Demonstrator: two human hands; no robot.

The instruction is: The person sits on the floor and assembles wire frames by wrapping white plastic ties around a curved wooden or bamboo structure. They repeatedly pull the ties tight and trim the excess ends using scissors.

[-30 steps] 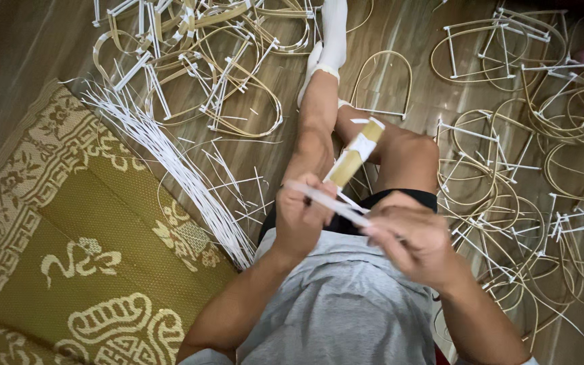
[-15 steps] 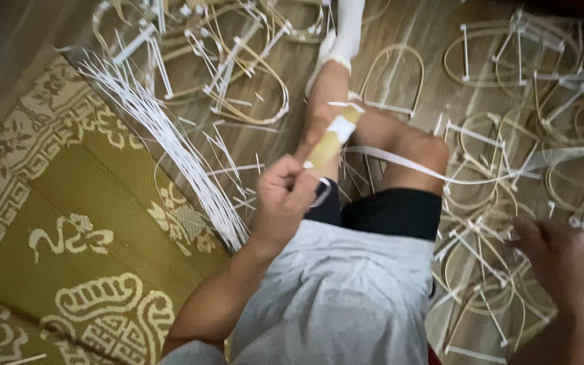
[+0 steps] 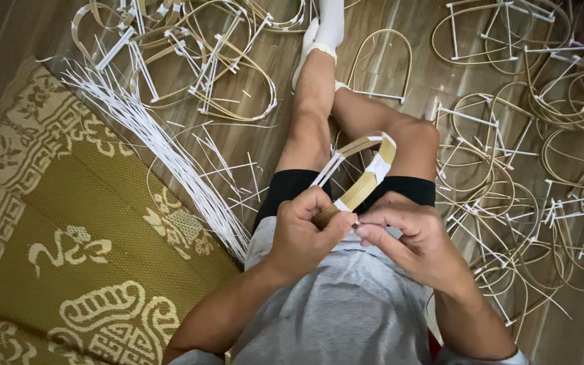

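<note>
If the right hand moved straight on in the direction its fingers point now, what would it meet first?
The right hand points leftward, fingertips almost at the left hand and the bamboo strip it holds. It would probably meet that strip's gripped end, or the left thumb, first; depth is unclear.

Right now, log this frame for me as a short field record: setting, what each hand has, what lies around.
Setting: person seated on a wooden floor, legs stretched out, seen from above.
Left hand: closed around the lower end of a curved bamboo strip.
Right hand: fingertips pinching at the same end of the strip, beside the left hand.
Strip detail: white tape bands wrapped around it at spots.
Left side: bundle of thin white strips, patterned green mat.
Around: many bent bamboo hoops tied with white strips.
</note>
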